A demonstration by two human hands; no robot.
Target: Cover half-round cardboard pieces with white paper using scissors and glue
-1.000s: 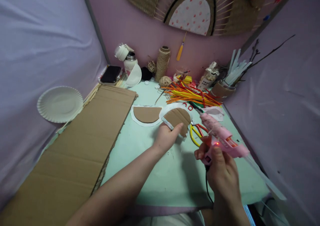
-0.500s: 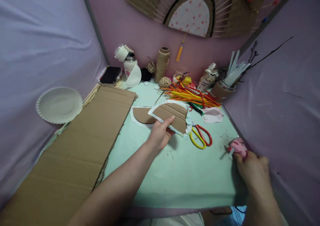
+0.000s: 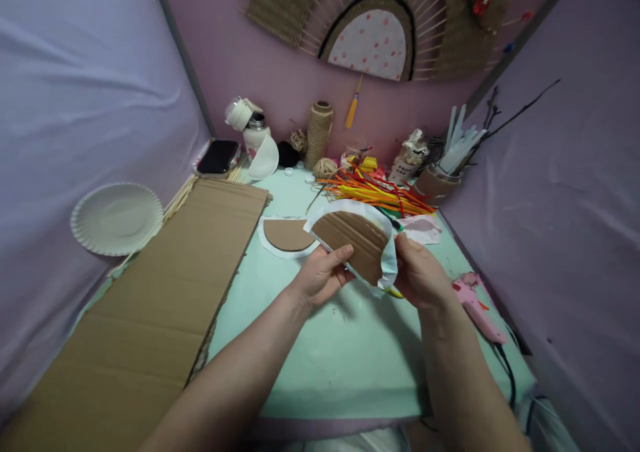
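A cardboard half-circle (image 3: 350, 239) with a white paper border is held tilted above the table. My left hand (image 3: 325, 275) pinches its straight lower edge, thumb on the cardboard face. At its right end, my right hand (image 3: 420, 272) has its fingers closed on the loose paper border, fingertips partly hidden. A second cardboard half-circle (image 3: 287, 234) with a white border lies flat behind my left hand. Only a bit of the scissors' yellow handle (image 3: 395, 293) shows beneath the held piece. The pink glue gun (image 3: 480, 312) lies at the table's right edge, beside my right forearm.
A big cardboard sheet (image 3: 150, 292) covers the left side, with a paper plate (image 3: 117, 219) beyond it. At the back are coloured pipe cleaners (image 3: 380, 193), a twine spool (image 3: 319, 135), a bottle (image 3: 257, 135) and a pot of glue sticks (image 3: 440, 179). A cord (image 3: 507, 372) trails from the glue gun.
My right hand has let go of the glue gun and moved left to the half-circle's paper border. The left hand still holds the piece, now slightly turned. The view has shifted a little.
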